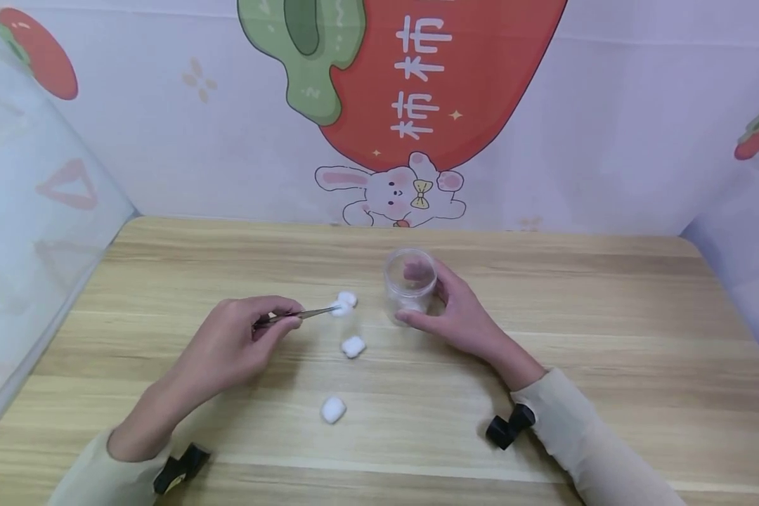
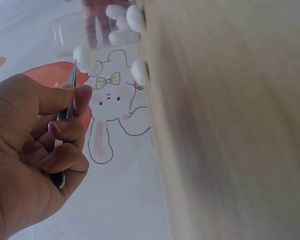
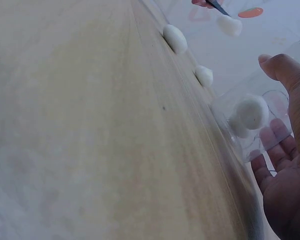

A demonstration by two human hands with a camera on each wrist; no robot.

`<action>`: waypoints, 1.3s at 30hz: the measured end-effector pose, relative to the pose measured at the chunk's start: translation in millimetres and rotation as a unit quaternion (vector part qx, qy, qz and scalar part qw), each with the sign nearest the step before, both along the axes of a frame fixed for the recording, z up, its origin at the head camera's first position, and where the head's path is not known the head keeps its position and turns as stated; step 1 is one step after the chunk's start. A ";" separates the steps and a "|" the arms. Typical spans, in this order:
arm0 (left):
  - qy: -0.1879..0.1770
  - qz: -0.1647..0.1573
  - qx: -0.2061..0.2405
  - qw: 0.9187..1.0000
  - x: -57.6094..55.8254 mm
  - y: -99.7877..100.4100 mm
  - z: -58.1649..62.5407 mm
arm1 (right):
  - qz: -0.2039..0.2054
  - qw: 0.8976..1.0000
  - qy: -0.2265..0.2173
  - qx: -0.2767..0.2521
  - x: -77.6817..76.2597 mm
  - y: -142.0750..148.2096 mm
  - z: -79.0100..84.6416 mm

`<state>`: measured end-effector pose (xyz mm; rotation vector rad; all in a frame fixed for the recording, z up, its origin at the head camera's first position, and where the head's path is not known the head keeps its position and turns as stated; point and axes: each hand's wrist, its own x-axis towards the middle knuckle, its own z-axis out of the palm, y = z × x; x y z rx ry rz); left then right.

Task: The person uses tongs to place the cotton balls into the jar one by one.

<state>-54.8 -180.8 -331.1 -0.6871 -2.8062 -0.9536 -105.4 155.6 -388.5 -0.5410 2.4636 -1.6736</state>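
Note:
My left hand pinches metal tweezers between thumb and fingers. At the tweezers' tips is a white cotton ball, held above the table in the left wrist view. My right hand grips a clear, open-topped jar from its right side, thumb in front and fingers behind. The jar stands upright on the table, with white cotton balls visible through its wall. Between the hands, loose cotton balls lie on the wood: one far back beside the tweezers' tips, a middle one and a nearer one.
The wood-grain table reaches back to a printed cloth backdrop with a rabbit drawing. Cloth walls also border the left and right sides. A black wrist mount sits at the left cuff, another at the right cuff.

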 end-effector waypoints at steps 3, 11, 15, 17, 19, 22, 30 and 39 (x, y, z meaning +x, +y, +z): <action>0.003 -0.002 0.008 1.000 -3.5 3.8 4.8 | 0.002 1.000 0.001 0.000 -0.6 0.0 0.0; 0.003 -0.020 0.018 1.000 -15.0 14.6 16.4 | 0.001 1.000 -0.002 0.001 0.2 0.2 -1.3; 0.014 -0.027 0.031 0.999 -19.1 18.7 22.4 | 0.001 1.000 -0.001 -0.002 0.1 0.5 -1.9; 0.021 -0.029 0.036 0.999 -20.4 19.9 25.3 | 0.001 1.000 0.000 -0.002 0.0 0.5 -1.8; 0.023 -0.028 0.040 0.999 -21.4 20.8 28.1 | 0.001 1.000 0.000 0.000 -0.2 0.4 -1.6; 0.027 -0.025 0.043 0.998 -23.0 22.1 31.6 | 0.002 1.000 0.000 0.002 -0.3 0.2 -1.3; 0.045 -0.027 0.041 0.998 -27.7 28.4 38.2 | 0.001 1.000 -0.002 0.000 -0.3 -1.4 -2.2; 0.052 -0.026 0.041 0.997 -31.7 39.8 46.9 | 0.000 1.000 0.003 0.003 -1.8 -0.7 -0.9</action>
